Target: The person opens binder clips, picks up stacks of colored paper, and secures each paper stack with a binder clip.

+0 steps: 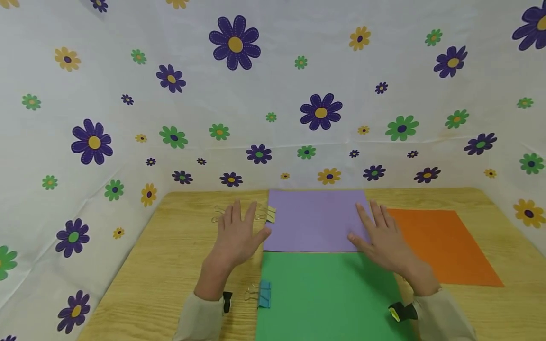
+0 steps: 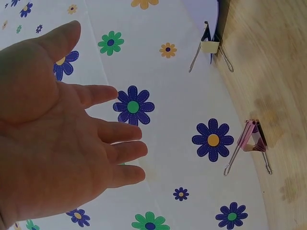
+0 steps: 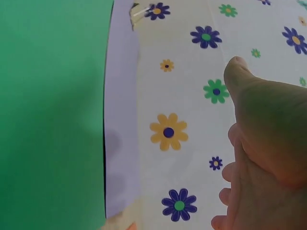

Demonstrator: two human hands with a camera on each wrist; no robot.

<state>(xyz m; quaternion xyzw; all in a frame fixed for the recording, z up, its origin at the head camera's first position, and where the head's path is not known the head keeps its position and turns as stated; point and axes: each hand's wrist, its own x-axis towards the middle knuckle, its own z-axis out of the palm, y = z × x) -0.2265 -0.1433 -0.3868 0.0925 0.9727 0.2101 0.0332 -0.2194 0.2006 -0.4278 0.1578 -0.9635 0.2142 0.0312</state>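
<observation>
My left hand (image 1: pixel 236 237) hovers over the table at the left edge of a purple sheet (image 1: pixel 315 220), fingers straight and holding nothing. Over that sheet's right edge my right hand (image 1: pixel 384 239) is raised the same way, thumb spread and nothing held. A pale yellow binder clip (image 1: pixel 271 214) grips the purple sheet's left edge, beside the left fingers. Nearer the front lies a green sheet (image 1: pixel 328 293) with a blue binder clip (image 1: pixel 265 294) on its left edge. In the left wrist view a pink binder clip (image 2: pixel 253 137) stands on the wood, apart from the sheets.
An orange sheet (image 1: pixel 448 248) lies on the right of the wooden table (image 1: pixel 170 265), partly behind the right hand. Around the table's back and sides hangs a white cloth (image 1: pixel 273 85) printed with flowers.
</observation>
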